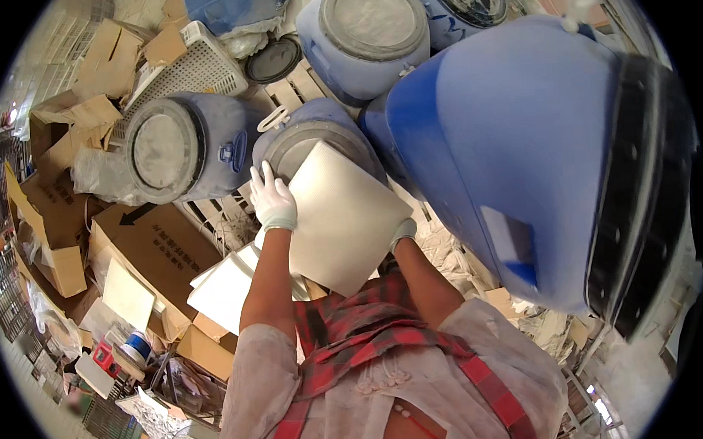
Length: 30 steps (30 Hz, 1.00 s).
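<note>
Touching a white sheet's [339,216] edge, the left hand [274,201] spreads its fingers; the right hand's [403,232] are unclear.

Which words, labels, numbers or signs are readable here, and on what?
Brown carton: row of dark printed characters, not transcribed; black arrow mark beside it.
Open carton further left: dark print, too small and blurred to read.
Large blue barrel: pale patch, nothing legible.
Pale sheet: no print visible.
</note>
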{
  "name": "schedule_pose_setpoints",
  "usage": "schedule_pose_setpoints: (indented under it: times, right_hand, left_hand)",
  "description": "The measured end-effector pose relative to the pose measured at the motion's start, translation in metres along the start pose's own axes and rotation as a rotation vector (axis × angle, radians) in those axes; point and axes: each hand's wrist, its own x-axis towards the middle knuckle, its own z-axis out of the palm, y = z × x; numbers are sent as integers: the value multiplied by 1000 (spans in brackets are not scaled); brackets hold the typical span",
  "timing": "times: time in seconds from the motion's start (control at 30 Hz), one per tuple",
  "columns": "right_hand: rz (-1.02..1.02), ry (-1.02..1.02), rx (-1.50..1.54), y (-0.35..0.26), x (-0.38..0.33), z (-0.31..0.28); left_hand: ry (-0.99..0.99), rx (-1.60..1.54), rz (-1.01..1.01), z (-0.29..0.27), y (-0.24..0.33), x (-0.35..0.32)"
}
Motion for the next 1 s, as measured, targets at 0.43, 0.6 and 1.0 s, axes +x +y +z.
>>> schedule_pose_setpoints:
  times: [0.43,0.6,1.0]
  right_hand:
    - [233,337,180,-35,-59,51]
    - [12,355,76,-1,15,-23]
    - [307,104,-552,12,122,-83]
  left_hand:
    - [-161,250,481,27,101,29]
    - [-200,251,578,25,97,37]
    - [-222,219,576,29,97,37]
